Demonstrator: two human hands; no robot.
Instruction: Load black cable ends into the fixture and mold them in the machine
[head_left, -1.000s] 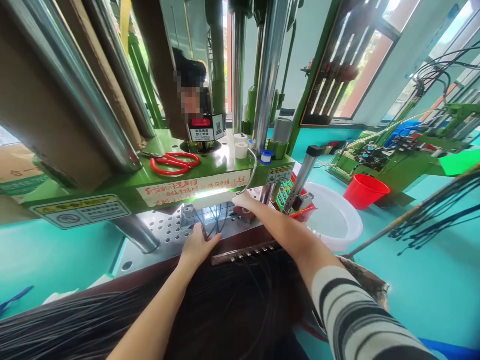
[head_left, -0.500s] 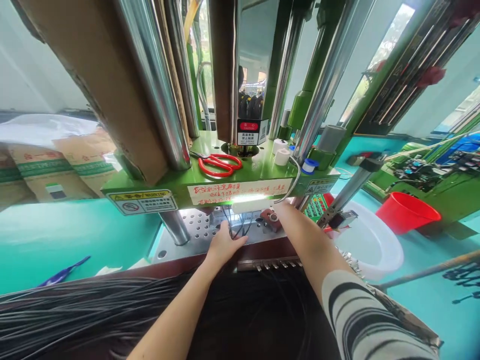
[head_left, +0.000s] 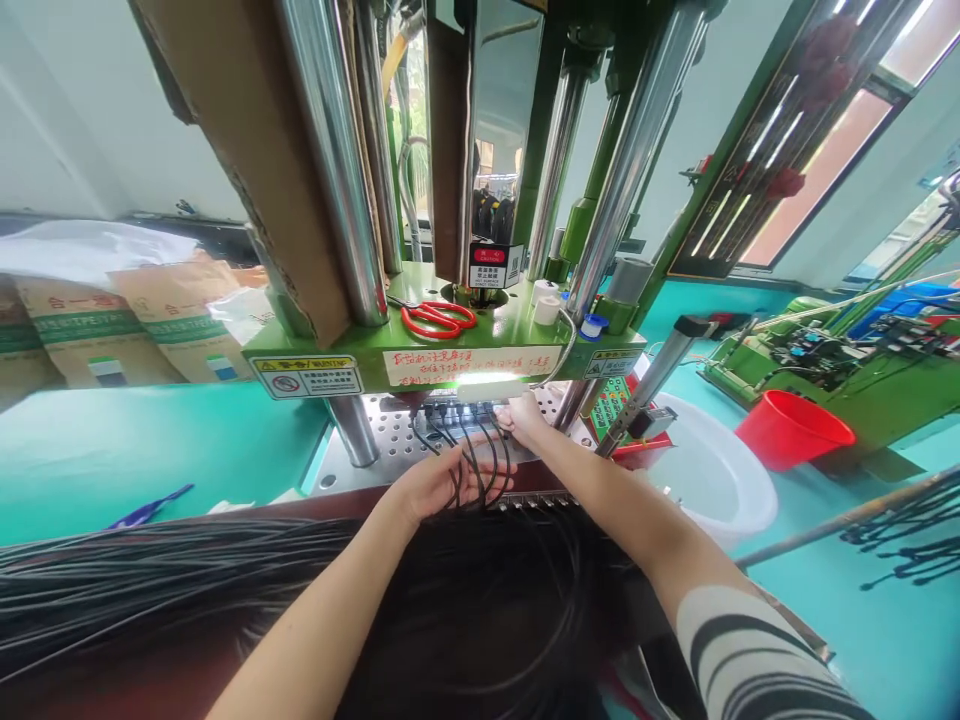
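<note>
Black cables (head_left: 475, 465) beneath one green press (head_left: 502, 330)

Several cables, too overlapped to count, run from beneath the press across the left hand (head_left: 442, 482), its grip loosely grasping them. The right hand (head_left: 516, 418) is beside their far ends; its grip I cannot tell. Above sit one red-handled scissors (head_left: 439, 320) and two white rolls (head_left: 547, 310).

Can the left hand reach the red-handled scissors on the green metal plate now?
Probably not directly: the left hand is among thin black cables, below the green metal plate; the red-handled scissors lie on top.
</note>
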